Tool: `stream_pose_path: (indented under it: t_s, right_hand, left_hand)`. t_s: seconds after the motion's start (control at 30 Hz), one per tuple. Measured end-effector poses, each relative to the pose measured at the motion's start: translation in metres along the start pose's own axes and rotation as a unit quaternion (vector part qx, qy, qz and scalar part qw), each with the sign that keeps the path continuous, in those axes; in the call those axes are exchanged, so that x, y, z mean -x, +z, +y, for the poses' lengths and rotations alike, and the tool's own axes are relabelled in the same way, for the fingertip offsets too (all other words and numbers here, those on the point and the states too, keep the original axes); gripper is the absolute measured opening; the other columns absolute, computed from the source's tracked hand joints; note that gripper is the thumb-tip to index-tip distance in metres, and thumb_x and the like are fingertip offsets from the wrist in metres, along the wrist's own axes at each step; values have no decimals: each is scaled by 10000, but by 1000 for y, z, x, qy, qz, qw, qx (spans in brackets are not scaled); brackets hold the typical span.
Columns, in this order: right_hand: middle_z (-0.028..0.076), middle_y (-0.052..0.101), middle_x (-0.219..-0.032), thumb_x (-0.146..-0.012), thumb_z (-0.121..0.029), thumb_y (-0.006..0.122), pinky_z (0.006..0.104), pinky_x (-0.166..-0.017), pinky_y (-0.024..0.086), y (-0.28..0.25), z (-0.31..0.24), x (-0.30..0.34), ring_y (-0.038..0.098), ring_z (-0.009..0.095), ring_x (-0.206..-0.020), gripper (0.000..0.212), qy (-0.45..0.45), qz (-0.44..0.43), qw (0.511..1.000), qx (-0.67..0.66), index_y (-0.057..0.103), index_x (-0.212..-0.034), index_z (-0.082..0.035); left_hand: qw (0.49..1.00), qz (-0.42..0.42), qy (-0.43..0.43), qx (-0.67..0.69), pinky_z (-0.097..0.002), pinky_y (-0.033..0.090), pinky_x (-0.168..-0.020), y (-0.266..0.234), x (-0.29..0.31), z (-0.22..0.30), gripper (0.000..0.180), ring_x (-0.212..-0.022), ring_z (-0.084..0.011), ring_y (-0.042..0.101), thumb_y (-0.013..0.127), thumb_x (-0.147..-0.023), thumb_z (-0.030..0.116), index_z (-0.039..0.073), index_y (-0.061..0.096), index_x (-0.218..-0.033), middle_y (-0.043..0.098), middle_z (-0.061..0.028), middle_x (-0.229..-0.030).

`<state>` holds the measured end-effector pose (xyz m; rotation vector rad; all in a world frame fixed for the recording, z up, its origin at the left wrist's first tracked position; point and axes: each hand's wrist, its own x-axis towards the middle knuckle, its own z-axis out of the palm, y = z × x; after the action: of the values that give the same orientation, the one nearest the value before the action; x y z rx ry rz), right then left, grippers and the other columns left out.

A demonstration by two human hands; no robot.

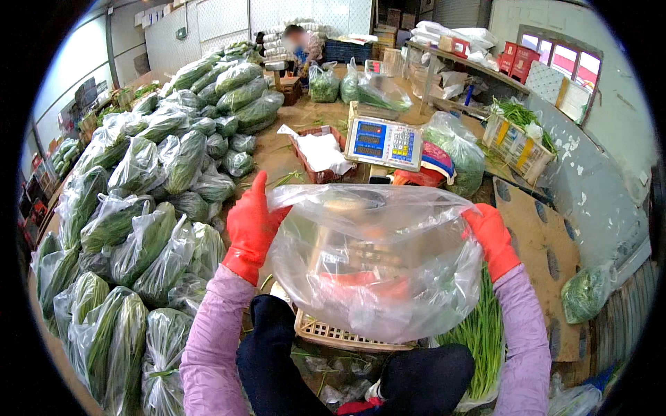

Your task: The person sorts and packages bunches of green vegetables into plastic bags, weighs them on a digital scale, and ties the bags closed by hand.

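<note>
Red-gloved left hand (pixel 251 232): thumb up, fingers closed on the left end of the rim of a clear plastic bag (pixel 388 277). Bag is in the air, stretched between both hands, bottom hanging over the near edge of the beige crate (pixel 354 338). Film thin, colourless, glossy, creased along the top, bellied out wide; background shows through hazily. Right hand (pixel 492 239), same red glove: fingers curled in, gripping the rim's right end. Green stalks (pixel 483 340) sit below it.
</note>
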<state>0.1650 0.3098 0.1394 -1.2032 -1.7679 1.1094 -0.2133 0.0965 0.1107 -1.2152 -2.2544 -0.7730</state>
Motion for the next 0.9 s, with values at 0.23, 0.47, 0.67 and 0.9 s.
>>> stream_pose_path:
  t_s: [0.23,0.47,0.67,0.9]
  right_hand:
    - [124,692,-823,-828,-227,705,359,-581,514,43,107,-39,665,209,-652,289,20,65,989,130,657,-997,2]
    - [163,464,-1380,-798,-179,727,389,-1015,398,4,131,-20,467,262,-1240,742,73,-131,986,78,347,-1429,-83]
    - [125,505,-1329,-788,-104,748,347,-1002,424,-120,94,77,490,226,-1202,703,30,17,989,-142,404,-1400,-80]
    - [147,609,-1182,-783,-225,757,338,-950,456,-129,226,268,560,221,-1123,622,215,146,965,20,492,-1304,-15]
  left_hand:
    - [962,-233,88,-109,-445,482,-715,68,5,-17,1236,-867,-324,612,856,-552,460,230,116,-1514,582,-149,-1014]
    - [918,-392,62,19,-457,473,-888,120,19,-8,1282,-1046,-386,578,875,-503,355,253,96,-1516,553,-208,-1182]
    - [790,-222,-16,571,-348,233,-1130,60,-5,-42,795,-1415,-208,216,604,-878,145,128,132,-1518,162,-43,-1572]
    - [694,-254,3,673,-378,374,-1024,-24,50,101,391,-1032,-246,583,500,-944,309,10,543,-1192,607,-155,-1133]
